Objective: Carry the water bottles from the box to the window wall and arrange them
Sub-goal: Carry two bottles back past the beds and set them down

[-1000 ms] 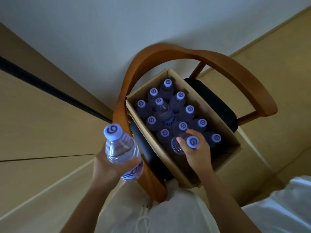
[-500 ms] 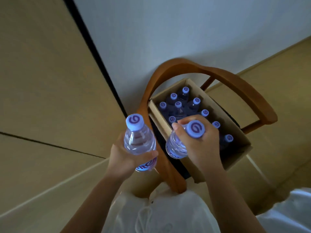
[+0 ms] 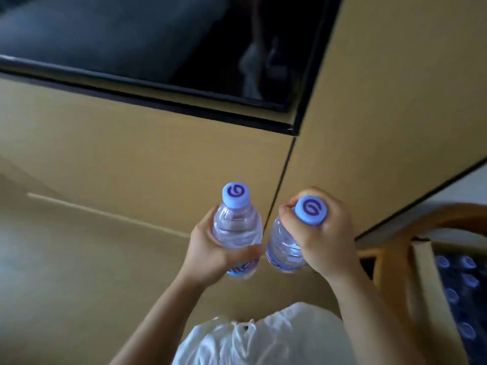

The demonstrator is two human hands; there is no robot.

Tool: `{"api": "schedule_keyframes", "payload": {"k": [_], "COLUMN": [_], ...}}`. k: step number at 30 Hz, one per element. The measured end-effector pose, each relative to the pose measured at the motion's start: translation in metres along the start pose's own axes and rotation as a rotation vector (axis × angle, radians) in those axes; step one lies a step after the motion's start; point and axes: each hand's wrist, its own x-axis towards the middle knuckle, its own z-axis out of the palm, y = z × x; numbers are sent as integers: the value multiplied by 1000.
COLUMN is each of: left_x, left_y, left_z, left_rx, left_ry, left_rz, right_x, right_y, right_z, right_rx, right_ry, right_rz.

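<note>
My left hand (image 3: 208,254) grips a clear water bottle (image 3: 237,227) with a lilac cap around its body, upright. My right hand (image 3: 326,241) holds a second water bottle (image 3: 283,248) by its neck, fingers curled just under the cap, the bottle tilted toward the left one. The two bottles hang side by side, nearly touching, above the tan floor. At the right edge the cardboard box (image 3: 427,283) sits on a wooden chair (image 3: 395,248), with several capped bottles (image 3: 458,285) still inside.
A dark window pane (image 3: 158,35) with a black frame runs across the top, set in tan wall panels (image 3: 131,154). A black vertical seam (image 3: 279,180) divides the panels. My white clothing (image 3: 263,338) fills the bottom of the view.
My right hand has lifted its bottle out of the box. My view has swung left, away from the chair and box, toward the window wall; both bottles now sit together in front of me.
</note>
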Motion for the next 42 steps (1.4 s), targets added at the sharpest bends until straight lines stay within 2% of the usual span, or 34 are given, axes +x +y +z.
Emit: {"api": "schedule_keyframes", "payload": {"k": [5, 9, 13, 18, 25, 32, 42], "left_x": [-22, -45, -54, -31, 0, -18, -58], "left_y": [-8, -16, -24, -22, -12, -38, -50], "left_z": [-102, -164, -227, -324, -456, -570, -813], "left_rx": [-108, -144, -117, -72, -72, -79, -47], "left_ry": [378, 651, 883, 1096, 1317, 1524, 1473], "left_rz": [-7, -17, -60, -94, -115, -146, -164], "right_x": [22, 27, 33, 55, 70, 46, -17], "right_y": [-32, -56, -75, -108, -167, -202, -285], "right_z": [117, 205, 295, 419, 588, 723, 924], "right_rx": [143, 164, 167, 188, 265, 303, 314], "right_ry": [-404, -668, -847, -1026, -1136, -1279, -1277], "right_rz": [-76, -158, -264, -370, -470, -492, -448]}}
